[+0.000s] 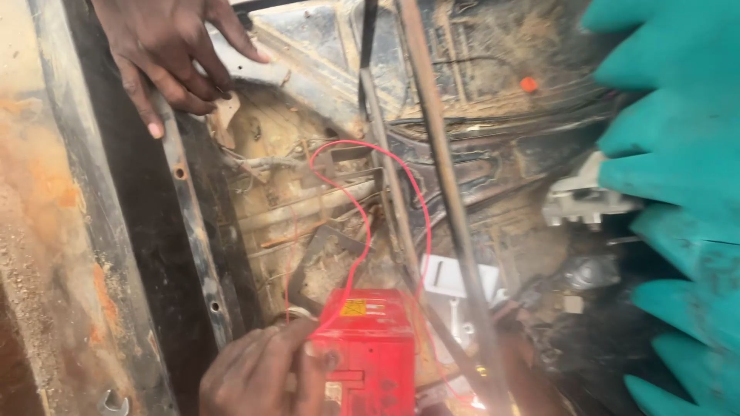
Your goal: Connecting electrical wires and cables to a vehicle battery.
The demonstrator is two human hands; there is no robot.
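- The red box (368, 347) is a small, squarish plastic case with a yellow label on its top face. It stands upright low in the dusty bay, near the bottom edge of the view.
- A thin red wire (362, 212) rises from its top and loops up over the grimy metal behind it.
- Fingers wrap the box's left side.

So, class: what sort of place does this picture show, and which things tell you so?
Probably a vehicle repair spot, looking into a dusty engine or battery bay. Clues: a red battery-like box with thin red wires under a hand, grimy metal frame rails, and a spanner nearby.
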